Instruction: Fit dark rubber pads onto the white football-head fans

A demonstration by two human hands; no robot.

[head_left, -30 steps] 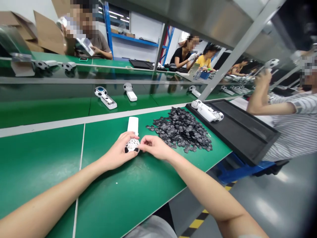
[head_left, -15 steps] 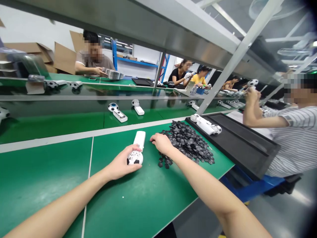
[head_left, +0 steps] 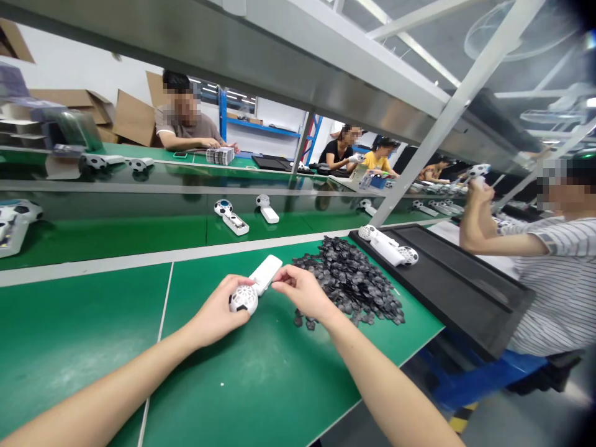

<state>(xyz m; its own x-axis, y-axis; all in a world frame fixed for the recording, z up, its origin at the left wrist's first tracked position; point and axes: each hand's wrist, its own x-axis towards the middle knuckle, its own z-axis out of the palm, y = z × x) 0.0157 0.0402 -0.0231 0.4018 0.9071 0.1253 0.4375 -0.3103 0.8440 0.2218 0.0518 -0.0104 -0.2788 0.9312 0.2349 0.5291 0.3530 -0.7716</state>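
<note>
My left hand (head_left: 216, 316) is closed around the round head of a white handheld fan (head_left: 266, 273). That head has a football pattern with an open grille and black patches, and the fan's white handle points away to the upper right. Close beside the handle, the fingertips of my right hand (head_left: 302, 292) are pinched together; what they hold, if anything, is hidden. Behind my right hand lies a heap of small black plastic pieces (head_left: 358, 279), with a few scattered at its near edge.
Several similar fans lie on the green conveyor (head_left: 186, 226) beyond the bench (head_left: 200, 385). At right, a black tray (head_left: 447, 273) carries white fans (head_left: 386, 245). A slanted metal post (head_left: 419, 143) rises behind it. A co-worker in a striped shirt (head_left: 559, 267) sits at right; others work across the line.
My right hand has moved from the edge of the black heap to the fan's handle. In my left hand the fan has turned, its handle swinging rightward. On the conveyor, fans have shifted right.
</note>
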